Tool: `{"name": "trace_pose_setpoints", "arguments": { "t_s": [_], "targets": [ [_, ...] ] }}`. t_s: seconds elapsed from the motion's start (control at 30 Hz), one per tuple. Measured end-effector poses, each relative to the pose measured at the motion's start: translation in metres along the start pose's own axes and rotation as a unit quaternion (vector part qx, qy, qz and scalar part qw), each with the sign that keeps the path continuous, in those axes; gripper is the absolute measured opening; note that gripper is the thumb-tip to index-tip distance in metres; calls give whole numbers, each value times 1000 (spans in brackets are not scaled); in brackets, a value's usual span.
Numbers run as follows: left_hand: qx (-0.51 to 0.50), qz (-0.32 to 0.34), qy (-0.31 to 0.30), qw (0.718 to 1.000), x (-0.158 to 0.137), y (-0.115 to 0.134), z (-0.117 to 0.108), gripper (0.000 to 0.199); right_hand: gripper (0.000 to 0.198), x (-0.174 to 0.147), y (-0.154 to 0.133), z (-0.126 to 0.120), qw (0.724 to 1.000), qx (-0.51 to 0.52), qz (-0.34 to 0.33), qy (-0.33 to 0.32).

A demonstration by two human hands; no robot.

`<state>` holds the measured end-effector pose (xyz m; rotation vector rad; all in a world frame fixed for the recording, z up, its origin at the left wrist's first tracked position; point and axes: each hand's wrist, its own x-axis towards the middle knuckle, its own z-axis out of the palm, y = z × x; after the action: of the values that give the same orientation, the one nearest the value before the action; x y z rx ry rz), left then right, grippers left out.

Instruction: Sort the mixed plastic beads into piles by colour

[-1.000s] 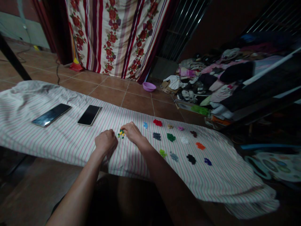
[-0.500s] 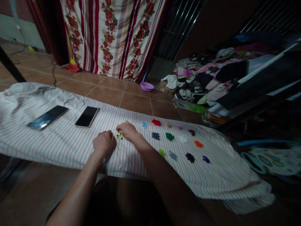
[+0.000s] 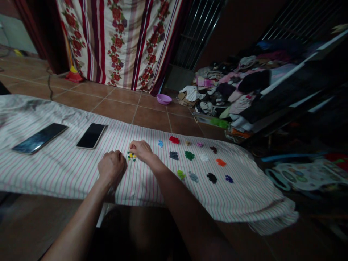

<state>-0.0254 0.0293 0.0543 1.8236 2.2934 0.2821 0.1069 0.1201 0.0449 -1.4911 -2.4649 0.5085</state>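
Observation:
A small mixed pile of yellow and green pieces (image 3: 131, 156) lies on the striped cloth (image 3: 67, 170) between my two hands. My right hand (image 3: 141, 149) reaches over the far edge of that pile, fingertips pressed together and touching it; anything held there is too small to make out. On the pile's left, my left hand (image 3: 111, 165) rests curled on the cloth. Its fingertips are hidden, so I cannot see what is in them. Right of my hands are separate small heaps, among them light blue (image 3: 160, 143), red (image 3: 174, 140), dark grey (image 3: 174, 155) and green (image 3: 189, 155).
Two dark-screened devices, a larger one (image 3: 40, 138) and a phone (image 3: 91, 136), lie at the left. More heaps, including orange (image 3: 221, 162) and black (image 3: 211, 178), sit farther right. A purple basin (image 3: 164, 99) and piled clothes (image 3: 231, 85) are on the floor beyond.
The whole view has shifted, so the cloth and everything on it appear farther left. Both hands keep nearly the same places beside the yellow and green pieces.

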Motion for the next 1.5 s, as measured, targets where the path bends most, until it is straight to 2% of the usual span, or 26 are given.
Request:
{"name": "trace_pose_setpoints", "arguments": {
  "t_s": [0.27,0.47,0.6,0.77,1.03,1.27,1.5],
  "targets": [
    [13,40,96,995,0,-3,19,35,7,-9,18,1,996,61,12,64],
    [30,70,166,983,-5,-7,42,44,19,-31,51,-9,992,49,50,107],
    [62,71,165,982,-7,-7,49,50,20,-53,80,-26,988,39,56,135],
    [71,66,160,982,-8,-5,47,52,21,-84,121,-50,981,48,59,180],
    [54,80,172,980,-9,-2,45,47,25,-139,183,-85,949,77,166,257],
    [107,97,199,969,-6,-1,47,45,25,-154,200,-96,921,40,285,261],
    [125,95,194,969,-7,1,46,43,18,-153,207,-85,919,-24,311,241]
  ]
}}
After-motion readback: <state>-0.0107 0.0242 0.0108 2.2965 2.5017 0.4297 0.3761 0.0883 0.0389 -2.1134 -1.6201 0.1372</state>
